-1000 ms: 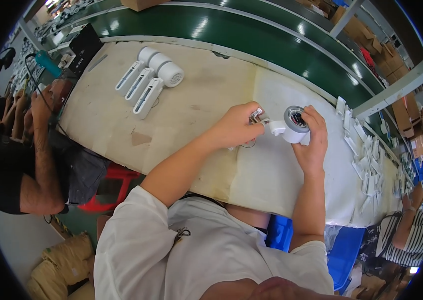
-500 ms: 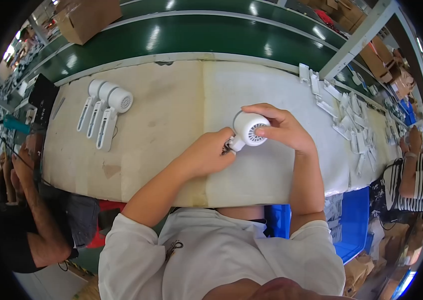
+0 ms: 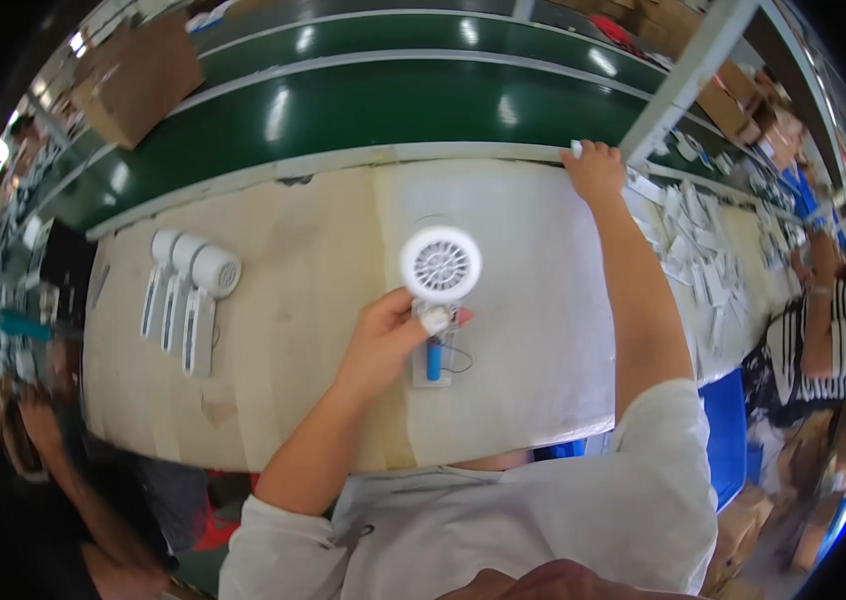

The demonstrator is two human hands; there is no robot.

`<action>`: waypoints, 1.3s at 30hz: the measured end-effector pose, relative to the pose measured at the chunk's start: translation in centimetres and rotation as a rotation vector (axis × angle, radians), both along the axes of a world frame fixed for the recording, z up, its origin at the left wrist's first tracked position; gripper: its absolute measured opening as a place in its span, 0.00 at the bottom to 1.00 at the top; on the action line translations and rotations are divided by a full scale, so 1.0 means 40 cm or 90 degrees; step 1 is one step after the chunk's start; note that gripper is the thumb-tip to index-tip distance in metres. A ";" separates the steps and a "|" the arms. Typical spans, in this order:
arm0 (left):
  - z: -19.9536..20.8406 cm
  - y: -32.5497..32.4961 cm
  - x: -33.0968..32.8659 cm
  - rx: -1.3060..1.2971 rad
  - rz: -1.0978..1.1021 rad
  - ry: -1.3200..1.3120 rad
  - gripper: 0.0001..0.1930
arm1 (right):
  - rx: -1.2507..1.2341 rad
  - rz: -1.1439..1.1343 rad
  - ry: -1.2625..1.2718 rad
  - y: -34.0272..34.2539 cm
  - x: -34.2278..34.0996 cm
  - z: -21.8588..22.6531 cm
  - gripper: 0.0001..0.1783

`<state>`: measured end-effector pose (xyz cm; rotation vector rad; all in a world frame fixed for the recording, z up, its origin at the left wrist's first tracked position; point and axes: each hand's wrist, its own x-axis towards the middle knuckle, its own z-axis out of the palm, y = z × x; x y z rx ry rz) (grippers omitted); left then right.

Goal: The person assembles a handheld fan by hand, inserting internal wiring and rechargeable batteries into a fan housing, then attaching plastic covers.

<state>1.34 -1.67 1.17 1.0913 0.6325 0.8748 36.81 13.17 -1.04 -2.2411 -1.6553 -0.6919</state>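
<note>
A white handheld fan (image 3: 440,264) with a round grille is upright over the near middle of the table, its grille facing me. My left hand (image 3: 393,332) is closed round its neck, just below the head. Under the fingers the handle is uncovered, with a blue cylindrical battery (image 3: 433,360) and a loose dark wire showing. My right hand (image 3: 599,170) reaches to the far right of the table, fingers curled over a white plastic piece (image 3: 576,149), mostly hidden. Beside that hand lies a pile of white plastic handle covers (image 3: 693,235).
Three similar white fans (image 3: 183,300) lie side by side on the left of the table (image 3: 283,400). Behind it runs a green conveyor (image 3: 363,110) with a cardboard box (image 3: 133,80). A metal post (image 3: 683,85) rises at far right. Co-workers sit at both sides; a blue bin (image 3: 725,435) stands below.
My right hand has let go of the fan head and reached far right to the white pieces. My left hand has turned the fan upright, grille toward me. The view has shifted.
</note>
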 end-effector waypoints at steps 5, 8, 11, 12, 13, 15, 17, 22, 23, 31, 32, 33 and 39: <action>-0.021 -0.007 -0.034 0.029 0.038 -0.028 0.14 | -0.194 -0.102 0.086 0.055 0.003 0.013 0.16; -0.006 -0.010 -0.030 0.006 0.080 0.024 0.14 | -0.052 -0.017 0.237 -0.002 -0.049 0.059 0.23; 0.003 0.000 -0.013 -0.010 0.136 0.043 0.13 | 0.164 0.145 0.845 -0.119 -0.078 0.056 0.26; 0.011 0.001 -0.006 -0.015 0.167 0.054 0.13 | 0.101 0.131 0.884 -0.178 -0.093 0.046 0.27; 0.006 0.009 -0.007 -0.007 0.169 0.042 0.15 | 0.034 0.115 0.924 -0.248 -0.112 0.032 0.28; -0.009 0.022 -0.021 0.012 0.176 0.004 0.17 | -0.111 0.074 1.002 -0.375 -0.160 0.020 0.25; -0.004 0.018 -0.028 0.005 0.200 -0.067 0.16 | -0.228 0.067 0.724 -0.464 -0.205 0.080 0.25; -0.009 0.010 -0.031 -0.086 0.093 -0.193 0.15 | -0.131 0.396 -0.107 -0.494 -0.213 0.117 0.29; -0.008 0.001 -0.024 -0.098 0.088 -0.197 0.15 | -0.125 0.410 -0.108 -0.478 -0.215 0.115 0.29; -0.027 -0.008 -0.017 -0.145 0.162 -0.266 0.14 | -0.277 0.515 0.208 -0.457 -0.250 0.152 0.28; -0.019 -0.007 -0.012 -0.162 0.191 -0.288 0.13 | -0.204 0.423 0.423 -0.475 -0.274 0.160 0.30; -0.016 -0.006 -0.008 -0.157 0.195 -0.289 0.13 | -0.102 0.487 0.424 -0.488 -0.310 0.163 0.31; -0.037 -0.009 -0.007 -0.113 0.227 -0.301 0.13 | 0.037 0.483 0.170 -0.501 -0.554 0.189 0.32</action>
